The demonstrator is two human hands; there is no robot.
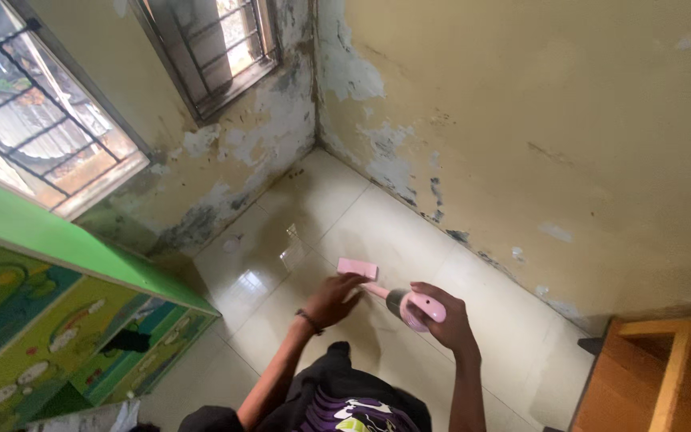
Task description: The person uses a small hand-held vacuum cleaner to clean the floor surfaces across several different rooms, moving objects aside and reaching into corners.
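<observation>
Pink handheld vacuum [414,306] sits low over the tiled floor [377,232], near-centre of the view, with its flat pink nozzle head [357,267] pressed to the tile just beyond the hands. The right hand [445,320] has its fingers curled tight round the rounded body. The left hand [333,298], with a dark band at the wrist, lies on or just above the tile right beside the nozzle, fingers loosely together; can't tell if they actually touch the head. Judgement: to do this pass well, keep the nozzle flat so its whole edge stays on the tile, not tipped onto one corner. Work in slow overlapping strokes toward the far corner where the two stained, peeling walls [521,136] meet; the grime along the skirting line looks heaviest there. Keep the left hand clear of the intake, using it only for balance. There's a shiny clear scrap [292,248], probably plastic film, lying further out on the tile; better picked up by hand, since it could block the nozzle. A green painted cabinet [57,312] stands to the left, a wooden frame [665,376] to the near right; both are well apart from the stroke path. A barred window [41,120] is at the far left.
</observation>
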